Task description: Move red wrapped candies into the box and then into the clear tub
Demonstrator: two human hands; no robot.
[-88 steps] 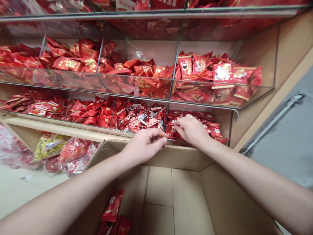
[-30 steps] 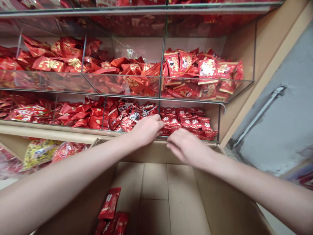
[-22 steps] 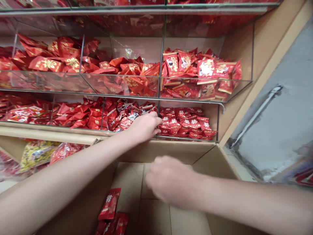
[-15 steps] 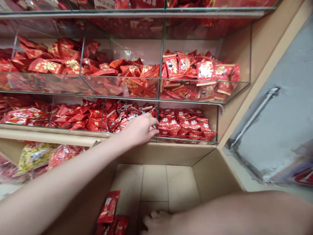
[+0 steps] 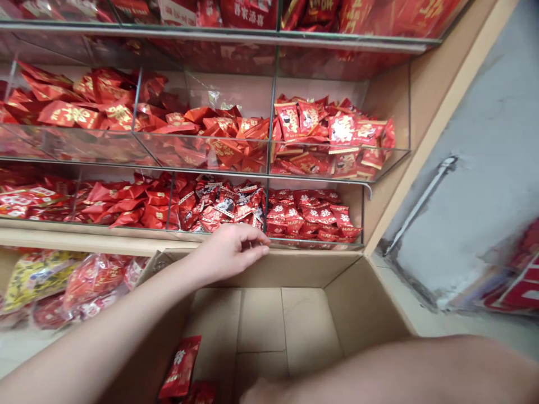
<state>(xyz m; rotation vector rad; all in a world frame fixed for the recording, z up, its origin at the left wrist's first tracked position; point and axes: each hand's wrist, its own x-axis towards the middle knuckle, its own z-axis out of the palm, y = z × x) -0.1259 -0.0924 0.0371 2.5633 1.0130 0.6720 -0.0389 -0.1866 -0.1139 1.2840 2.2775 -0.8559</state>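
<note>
Lying inside the cardboard box (image 5: 362, 297), red packets (image 5: 181, 367) sit toward the left side, the top one tilted, lower ones partly cut off by the bottom edge. Right hand (image 5: 267, 390) low in the box, just right of them, blurred and mostly out of frame; can't tell how its fingers stand. Left hand (image 5: 231, 252) is at the box's far rim, fingers loosely curled, thumb apart from them; can't tell if it touches the rim. Just beyond: bottom-right compartment with red "LUCK" packets (image 5: 311, 216), and left of its divider, red-and-black packets (image 5: 225, 202). Shelf above holds gold-edged red packets (image 5: 341, 129). Yellow bag (image 5: 42, 278) lower left, under the shelves; grey wall (image 5: 467, 140) at right.
</note>
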